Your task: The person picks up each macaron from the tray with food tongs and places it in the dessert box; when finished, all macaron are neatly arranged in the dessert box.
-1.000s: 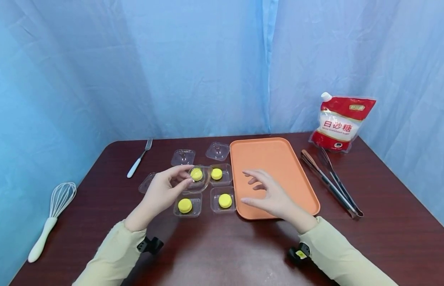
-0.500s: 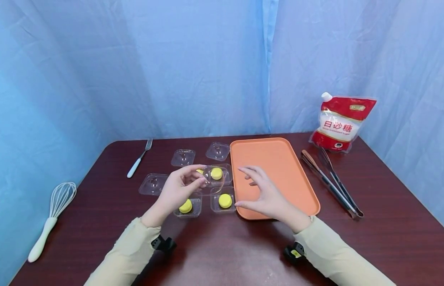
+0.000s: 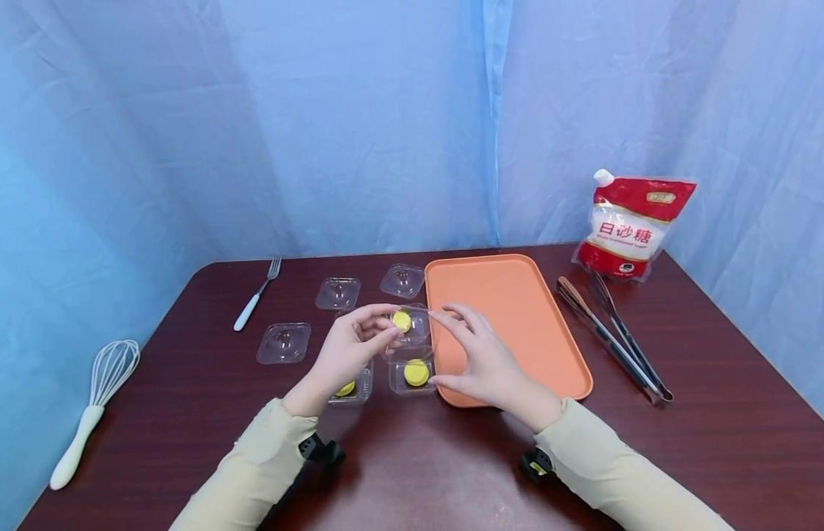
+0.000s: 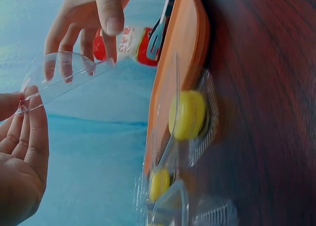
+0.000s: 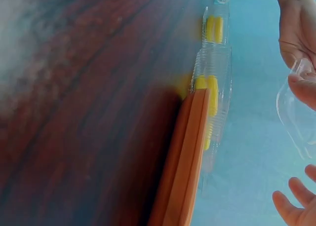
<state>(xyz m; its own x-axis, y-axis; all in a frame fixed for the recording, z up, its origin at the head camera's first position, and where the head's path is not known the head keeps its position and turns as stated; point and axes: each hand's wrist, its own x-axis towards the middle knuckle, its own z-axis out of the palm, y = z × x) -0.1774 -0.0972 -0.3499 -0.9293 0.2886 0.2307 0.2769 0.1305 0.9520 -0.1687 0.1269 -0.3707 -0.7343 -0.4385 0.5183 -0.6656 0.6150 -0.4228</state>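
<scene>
Between thumb and fingers, my left hand [image 3: 341, 350] pinches a clear plastic lid [image 4: 74, 83] by its left edge, raised and tilted over the boxes. My right hand [image 3: 487, 358] is at the lid's other side, fingers spread and bent; the right wrist view shows its fingertips apart from the lid [image 5: 291, 110]. Below are clear plastic box bottoms holding yellow macarons. One macaron [image 3: 401, 321] shows through the lid, another macaron [image 3: 416, 374] sits nearer me. My left hand partly covers a third macaron [image 3: 346, 389] and hides what lies behind it.
Three clear lids lie on the table: one lid [image 3: 283, 344] at left, one lid [image 3: 338, 293] and one lid [image 3: 403, 280] behind. An orange tray [image 3: 518, 324] adjoins the boxes. Around are tongs [image 3: 617, 339], a sugar pouch [image 3: 627, 232], a fork [image 3: 257, 295] and a whisk [image 3: 96, 409].
My left hand has carried the lid to the right, from above the left boxes to the right ones. My right hand has shifted slightly left, so the hands are closer together.
</scene>
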